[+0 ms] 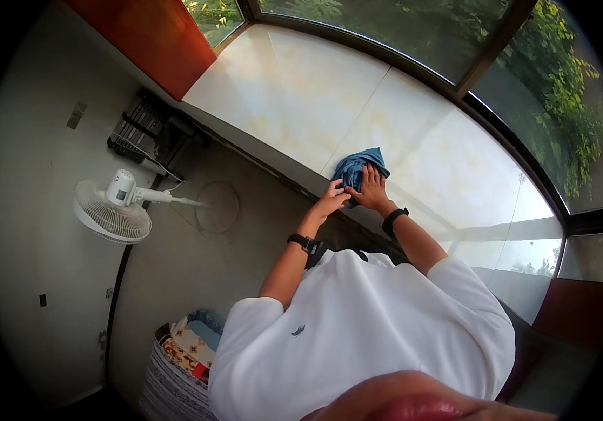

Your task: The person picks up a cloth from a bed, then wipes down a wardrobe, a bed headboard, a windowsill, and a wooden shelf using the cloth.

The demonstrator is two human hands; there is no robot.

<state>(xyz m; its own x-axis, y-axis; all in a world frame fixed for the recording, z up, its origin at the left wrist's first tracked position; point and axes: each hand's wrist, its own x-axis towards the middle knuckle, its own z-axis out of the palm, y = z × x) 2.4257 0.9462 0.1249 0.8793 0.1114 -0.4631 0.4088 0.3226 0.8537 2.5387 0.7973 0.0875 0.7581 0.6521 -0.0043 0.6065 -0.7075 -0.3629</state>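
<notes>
A bunched blue cloth (pixel 349 168) lies on the front edge of the pale tiled window ledge (pixel 294 91). My right hand (pixel 371 189) rests on top of it, fingers over the folds and gripping the fabric. At the cloth's near left side, my left hand (pixel 331 199) has its fingers bent around the lower edge. The cloth hides part of the left fingertips. Both wrists wear black bands.
A white fan (pixel 120 200) stands on the floor to the left, by a dark rack (pixel 136 130). Lower left is a striped basket (pixel 168 379) holding patterned fabric. Window frames (pixel 466 88) border the ledge's far side; an orange panel (pixel 150 42) borders its left end.
</notes>
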